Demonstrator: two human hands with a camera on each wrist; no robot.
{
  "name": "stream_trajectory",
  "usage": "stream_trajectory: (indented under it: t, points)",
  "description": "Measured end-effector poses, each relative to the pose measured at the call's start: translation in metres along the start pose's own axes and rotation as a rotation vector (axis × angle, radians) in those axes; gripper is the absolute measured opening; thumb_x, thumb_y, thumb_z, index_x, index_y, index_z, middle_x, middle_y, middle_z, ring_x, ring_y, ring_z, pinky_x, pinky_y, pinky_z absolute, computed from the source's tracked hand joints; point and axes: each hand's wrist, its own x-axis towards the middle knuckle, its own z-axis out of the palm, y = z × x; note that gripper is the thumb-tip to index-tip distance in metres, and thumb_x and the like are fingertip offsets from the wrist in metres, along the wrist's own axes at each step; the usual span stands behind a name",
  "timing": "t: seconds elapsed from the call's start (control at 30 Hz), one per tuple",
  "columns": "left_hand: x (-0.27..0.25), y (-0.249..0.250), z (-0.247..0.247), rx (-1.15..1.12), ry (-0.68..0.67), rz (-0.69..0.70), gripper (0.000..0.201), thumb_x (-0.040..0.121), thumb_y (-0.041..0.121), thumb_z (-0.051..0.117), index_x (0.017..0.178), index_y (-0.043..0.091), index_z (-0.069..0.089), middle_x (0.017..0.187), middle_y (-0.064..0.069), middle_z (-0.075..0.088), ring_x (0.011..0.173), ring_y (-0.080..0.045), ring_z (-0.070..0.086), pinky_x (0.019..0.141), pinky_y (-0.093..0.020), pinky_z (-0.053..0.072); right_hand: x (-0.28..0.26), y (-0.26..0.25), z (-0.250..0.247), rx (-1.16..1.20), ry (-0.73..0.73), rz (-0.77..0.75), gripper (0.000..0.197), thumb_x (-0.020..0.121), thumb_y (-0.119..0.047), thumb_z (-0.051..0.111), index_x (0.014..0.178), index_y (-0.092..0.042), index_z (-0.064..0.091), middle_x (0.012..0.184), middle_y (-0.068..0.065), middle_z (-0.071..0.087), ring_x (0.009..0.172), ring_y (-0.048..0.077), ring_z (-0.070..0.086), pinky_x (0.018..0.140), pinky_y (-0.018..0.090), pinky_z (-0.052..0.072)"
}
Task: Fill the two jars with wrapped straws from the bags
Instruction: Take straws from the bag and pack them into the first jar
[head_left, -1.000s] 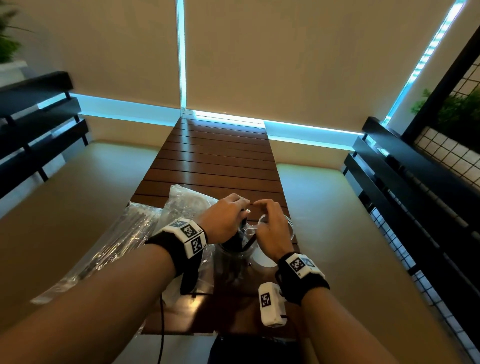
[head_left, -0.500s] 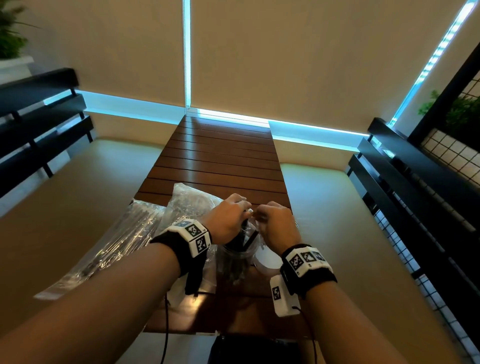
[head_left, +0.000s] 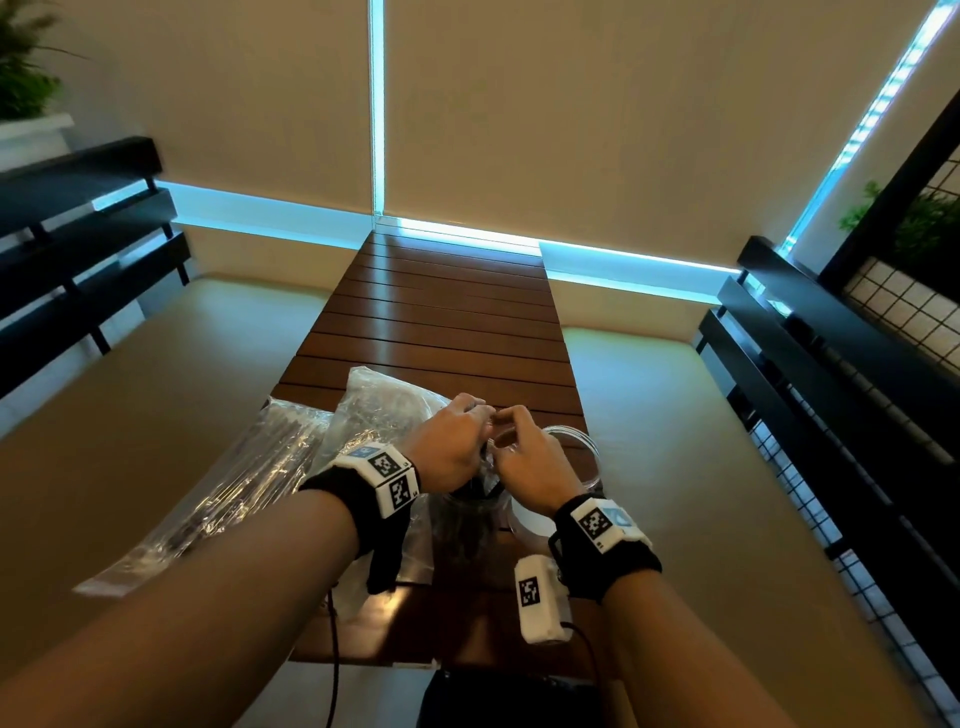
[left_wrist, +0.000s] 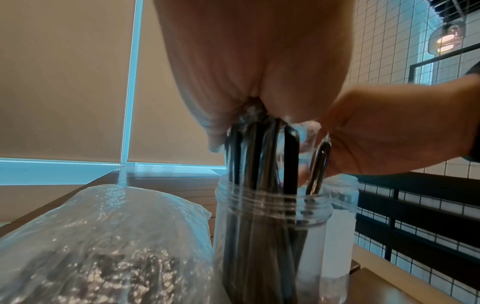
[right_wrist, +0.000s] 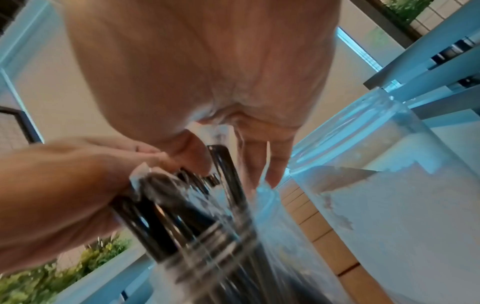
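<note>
Straws: black wrapped straws stand upright in clear plastic jar, directly under our hands.
Hands: left hand clamps bundle tops; right hand pinches one straw alongside.
Second jar: empty clear jar, just beyond right hand.

Straws black in clear wrap; jar clear; second jar clear, white label; bags transparent; table dark brown slats; wristbands black with white checker-coded tags.
</note>
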Motion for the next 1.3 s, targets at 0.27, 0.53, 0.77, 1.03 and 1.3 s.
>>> stream_trajectory:
  t: [0.27, 0.53, 0.77, 1.03, 1.3]
  points:
    - [-0.006, -0.001, 0.007, 0.234, -0.038, -0.015, 0.05, 0.105, 0.032, 0.032, 0.149, 0.008, 0.032, 0.148, -0.008, 0.037, 0.14, -0.026, 0.034, 0.12, -0.053, 0.01, -0.005, 0.01, 0.022, -0.078, 0.437, -0.173, 0.027, 0.082, 0.006, 0.063, 0.099, -0.015, 0.062, 0.108, -0.002, 0.048, 0.088, 0.008, 0.057, 0.073, 0.004, 0.045]
    - [-0.008, -0.006, 0.004, 0.12, -0.066, 0.027, 0.073, 0.093, 0.06, 0.046, 0.146, 0.012, 0.034, 0.141, -0.008, 0.036, 0.127, -0.025, 0.045, 0.106, -0.044, 0.044, -0.011, 0.011, 0.025, 0.053, 0.273, -0.052, 0.034, 0.082, 0.004, 0.062, 0.109, -0.016, 0.062, 0.091, -0.01, 0.064, 0.081, 0.007, 0.064, 0.068, 0.011, 0.053]
    - [-0.006, -0.013, 0.008, 0.132, 0.009, 0.011, 0.05, 0.1, 0.049, 0.037, 0.135, 0.013, 0.045, 0.132, -0.008, 0.041, 0.116, -0.025, 0.05, 0.099, -0.044, 0.046, -0.014, 0.011, 0.029, 0.017, 0.266, -0.142, 0.023, 0.079, -0.026, 0.049, 0.098, -0.025, 0.062, 0.084, -0.016, 0.064, 0.083, 0.011, 0.063, 0.083, 0.047, 0.053]
    - [-0.007, -0.016, -0.035, -0.152, 0.24, -0.137, 0.031, 0.102, 0.031, 0.042, 0.125, 0.013, 0.053, 0.127, -0.003, 0.042, 0.113, -0.015, 0.05, 0.097, -0.028, 0.041, -0.01, 0.004, 0.02, 0.075, 0.326, -0.337, 0.061, 0.083, -0.054, 0.055, 0.137, -0.03, 0.043, 0.135, -0.008, 0.043, 0.125, 0.011, 0.043, 0.102, 0.029, 0.036]
    - [-0.061, -0.06, -0.023, 0.535, -0.464, -0.199, 0.069, 0.067, 0.057, 0.08, 0.12, 0.02, 0.056, 0.123, 0.0, 0.047, 0.107, -0.02, 0.052, 0.087, -0.034, 0.05, -0.001, -0.007, 0.033, -0.359, 0.219, -0.32, 0.054, 0.095, -0.051, 0.028, 0.142, -0.029, 0.042, 0.145, -0.002, 0.043, 0.132, 0.017, 0.038, 0.106, 0.039, 0.033]
